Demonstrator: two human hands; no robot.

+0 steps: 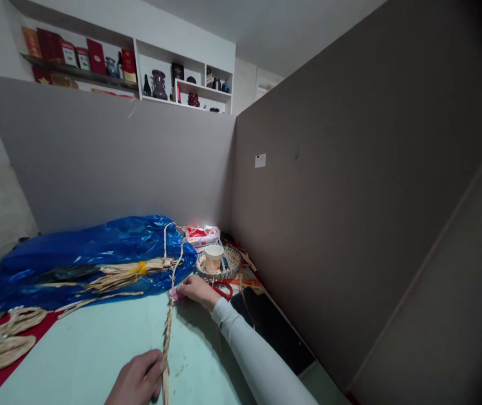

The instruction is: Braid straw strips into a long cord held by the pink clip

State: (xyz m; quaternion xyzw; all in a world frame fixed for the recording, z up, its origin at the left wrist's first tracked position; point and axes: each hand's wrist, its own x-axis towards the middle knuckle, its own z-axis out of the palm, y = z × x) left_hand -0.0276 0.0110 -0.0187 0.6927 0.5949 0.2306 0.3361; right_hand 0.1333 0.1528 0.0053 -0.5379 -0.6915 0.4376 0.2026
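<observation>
A braided straw cord (168,326) runs up the table from the front edge, its far end looping over a blue plastic bag. My left hand (139,378) is closed on the cord's near part, thumb and fingers pinching it. Farther up, my right hand (197,290) pinches a small pink piece (176,294) against the cord; what the piece is made of I cannot make out. Just beyond the right hand lie red-handled scissors (225,290), partly hidden by it. A bundle of dry straw (118,275) tied in yellow rests on the blue bag (97,243).
A paper cup (214,259) stands in a shallow woven basket (233,261), with a red-and-white packet (202,236) behind. A black board (274,332) lies right of my arm. Straw slipper-shaped pieces (2,351) lie at left. Grey partitions (181,163) enclose the table.
</observation>
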